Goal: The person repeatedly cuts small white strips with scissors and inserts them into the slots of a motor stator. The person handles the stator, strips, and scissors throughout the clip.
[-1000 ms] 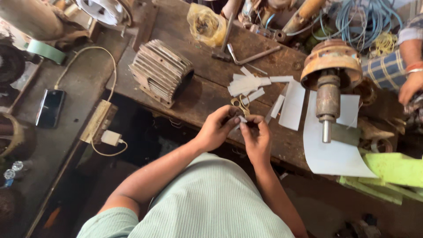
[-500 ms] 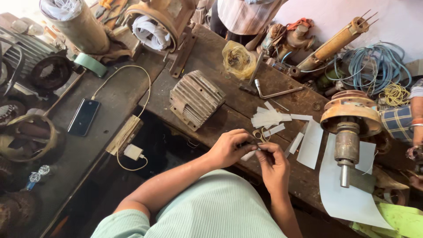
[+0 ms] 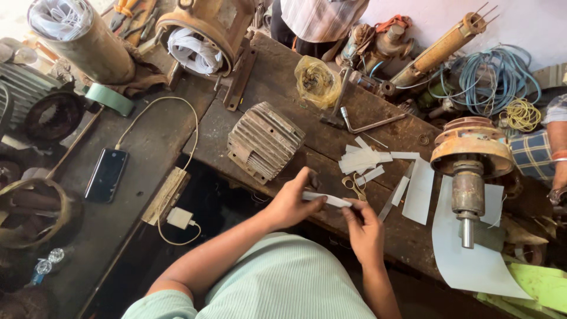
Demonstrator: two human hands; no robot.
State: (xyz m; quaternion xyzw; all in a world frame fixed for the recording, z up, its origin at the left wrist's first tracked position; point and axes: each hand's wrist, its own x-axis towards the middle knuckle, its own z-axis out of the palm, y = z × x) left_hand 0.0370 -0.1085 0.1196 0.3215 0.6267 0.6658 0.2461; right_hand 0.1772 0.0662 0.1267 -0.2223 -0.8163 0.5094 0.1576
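Narrow white paper strip [image 3: 326,199] pinched at both ends, held level just above the near edge of the dark wooden worktop [image 3: 331,127]. Left hand [image 3: 290,204] closed on strip's left end, thumb on top; right hand [image 3: 365,227] closed on right end, fingers curled under. Half a second ago both hands bunched tight over something small near the scissors; now spread apart with strip stretched flat between them, so looks like cutting done and a fresh piece being straightened or checked. Small scissors with yellowish handles [image 3: 354,184] lying flat on worktop just beyond right hand, not gripped. Pile of cut white paper strips [image 3: 361,159] behind scissors, larger white paper sheets [image 3: 420,190] to the right. Ribbed grey metal motor housing [image 3: 264,142] beyond left hand. Rusty orange rotor with steel shaft [image 3: 469,171] far right on big white sheet. Black phone [image 3: 106,175] on charger cable far left. Another person in striped shirt [image 3: 322,18] across worktop, hands not seen
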